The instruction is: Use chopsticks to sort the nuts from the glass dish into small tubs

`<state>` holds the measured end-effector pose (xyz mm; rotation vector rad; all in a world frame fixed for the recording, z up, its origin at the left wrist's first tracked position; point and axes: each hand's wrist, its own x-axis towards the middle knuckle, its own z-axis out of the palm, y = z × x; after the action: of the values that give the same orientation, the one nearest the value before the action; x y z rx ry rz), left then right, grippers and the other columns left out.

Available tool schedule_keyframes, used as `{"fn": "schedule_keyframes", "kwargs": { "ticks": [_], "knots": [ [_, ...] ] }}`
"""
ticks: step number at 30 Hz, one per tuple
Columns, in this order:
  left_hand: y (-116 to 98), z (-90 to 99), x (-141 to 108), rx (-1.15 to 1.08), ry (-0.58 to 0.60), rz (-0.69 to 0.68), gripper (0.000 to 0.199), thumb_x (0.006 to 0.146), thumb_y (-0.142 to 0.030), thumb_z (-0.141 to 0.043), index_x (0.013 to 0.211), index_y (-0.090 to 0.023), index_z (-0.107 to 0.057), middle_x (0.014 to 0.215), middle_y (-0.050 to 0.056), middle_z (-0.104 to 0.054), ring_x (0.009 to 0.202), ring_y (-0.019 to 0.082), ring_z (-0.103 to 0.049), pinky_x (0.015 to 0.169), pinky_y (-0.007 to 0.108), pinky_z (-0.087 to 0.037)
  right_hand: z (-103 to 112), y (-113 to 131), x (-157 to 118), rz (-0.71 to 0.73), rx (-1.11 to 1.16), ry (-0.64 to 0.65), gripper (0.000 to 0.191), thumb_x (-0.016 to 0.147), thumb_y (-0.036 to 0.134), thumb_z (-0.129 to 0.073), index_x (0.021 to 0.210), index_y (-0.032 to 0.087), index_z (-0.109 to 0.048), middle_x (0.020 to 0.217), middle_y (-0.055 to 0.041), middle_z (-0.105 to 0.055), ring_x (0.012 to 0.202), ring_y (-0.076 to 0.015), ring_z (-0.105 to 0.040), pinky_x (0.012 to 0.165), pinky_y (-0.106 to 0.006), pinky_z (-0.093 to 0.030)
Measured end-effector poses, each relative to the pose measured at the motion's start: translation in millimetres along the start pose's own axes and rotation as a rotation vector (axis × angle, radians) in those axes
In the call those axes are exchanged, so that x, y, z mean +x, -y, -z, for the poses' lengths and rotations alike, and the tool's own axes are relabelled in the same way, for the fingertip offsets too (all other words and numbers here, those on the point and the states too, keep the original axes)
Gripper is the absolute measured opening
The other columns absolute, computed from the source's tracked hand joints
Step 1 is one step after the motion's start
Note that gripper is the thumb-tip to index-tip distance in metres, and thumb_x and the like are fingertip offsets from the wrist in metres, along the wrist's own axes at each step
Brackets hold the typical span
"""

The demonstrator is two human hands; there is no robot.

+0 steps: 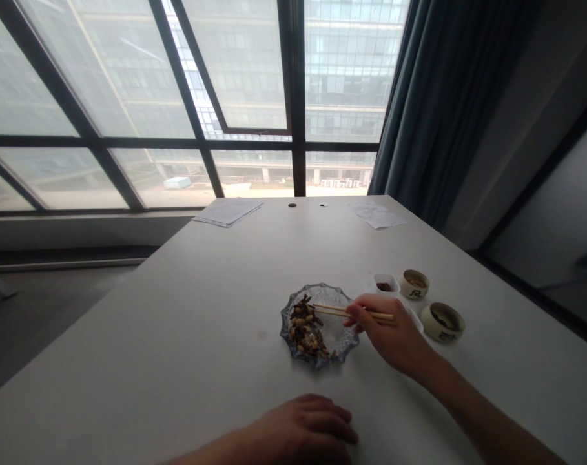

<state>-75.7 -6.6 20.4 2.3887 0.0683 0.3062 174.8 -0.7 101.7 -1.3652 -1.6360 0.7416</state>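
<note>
The right hand (390,329) pinches wooden chopsticks (341,312) firmly near their upper end, tips reaching brown food pieces (303,328) in a cut-glass dish (339,336), while the empty left hand (303,429) rests steadily on the white table (177,336).

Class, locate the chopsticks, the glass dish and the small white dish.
chopsticks (332,311), head view, shafts near the tips
glass dish (321,287), head view, far rim
small white dish (376,281), head view, left rim
</note>
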Motion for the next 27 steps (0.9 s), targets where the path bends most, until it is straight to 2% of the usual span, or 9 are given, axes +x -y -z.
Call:
{"fn": "schedule_keyframes", "kwargs": {
  "ticks": [7,11,15,18,21,23,27],
  "knots": [
    [-0.6,1.2,-0.3,0.012,0.008,-0.005,0.028,0.109,-0.029,-0.048,0.124,-0.023,-0.07,0.136,0.009,-0.072,0.138,0.024,-0.06,0.121,0.036,-0.043,-15.3,-11.2,0.1,-0.08,0.068,-0.041,0.052,0.101,0.061,-0.057,0.083,0.017,-0.078,0.086,-0.0098,-0.081,0.071,-0.0227,-0.076,0.066,-0.032,-0.06],
    [-1.2,1.0,-0.4,0.018,0.008,0.0,0.024,0.107,-0.026,-0.052,0.124,-0.024,-0.07,0.136,0.009,-0.072,0.138,0.024,-0.061,0.121,0.036,-0.044,-12.3,-10.6,1.3,-0.103,0.107,-0.109,0.054,0.099,0.064,-0.059,0.076,0.018,-0.076,0.083,-0.0115,-0.081,0.071,-0.0253,-0.078,0.066,-0.034,-0.063],
    [-0.7,0.0,-0.4,0.013,-0.002,-0.001,0.025,0.108,-0.026,-0.05,0.123,-0.023,-0.07,0.135,0.009,-0.073,0.137,0.024,-0.062,0.12,0.035,-0.044,15.8,6.2,-0.4,-0.07,0.072,-0.211,0.053,0.098,0.064,-0.061,0.08,0.018,-0.079,0.083,-0.012,-0.082,0.073,-0.0262,-0.079,0.066,-0.034,-0.065],
    [0.8,-1.7,-0.8,0.011,-0.003,-0.001,0.025,0.107,-0.026,-0.052,0.123,-0.024,-0.07,0.135,0.009,-0.073,0.137,0.024,-0.061,0.12,0.035,-0.044,48.2,21.7,-5.6,-0.072,-0.046,-0.395,0.048,0.096,0.062,-0.064,0.086,0.018,-0.081,0.084,-0.0119,-0.082,0.069,-0.0265,-0.079,0.058,-0.033,-0.064],
    [1.6,-2.2,-1.3,0.015,0.007,0.003,0.024,0.106,-0.027,-0.054,0.124,-0.024,-0.07,0.135,0.009,-0.072,0.138,0.024,-0.061,0.12,0.035,-0.043,74.3,27.4,-10.4,-0.098,-0.213,-0.551,0.046,0.098,0.06,-0.063,0.087,0.019,-0.081,0.081,-0.0114,-0.082,0.069,-0.0276,-0.08,0.058,-0.035,-0.063],
    [0.8,-1.2,-1.2,0.02,0.013,0.01,0.024,0.107,-0.027,-0.054,0.124,-0.024,-0.07,0.135,0.009,-0.072,0.138,0.024,-0.06,0.12,0.035,-0.043,84.3,25.6,-11.0,-0.117,-0.312,-0.581,0.046,0.098,0.06,-0.063,0.085,0.019,-0.081,0.076,-0.0101,-0.081,0.066,-0.0276,-0.079,0.059,-0.036,-0.062],
    [-1.8,1.6,0.0,0.015,0.026,0.01,0.024,0.107,-0.03,-0.052,0.123,-0.024,-0.07,0.136,0.008,-0.072,0.138,0.024,-0.061,0.119,0.035,-0.044,91.0,21.3,-8.5,-0.1,-0.413,-0.534,0.043,0.097,0.057,-0.065,0.082,0.02,-0.08,0.073,-0.0075,-0.08,0.067,-0.0274,-0.078,0.06,-0.036,-0.058]
  ]
}}
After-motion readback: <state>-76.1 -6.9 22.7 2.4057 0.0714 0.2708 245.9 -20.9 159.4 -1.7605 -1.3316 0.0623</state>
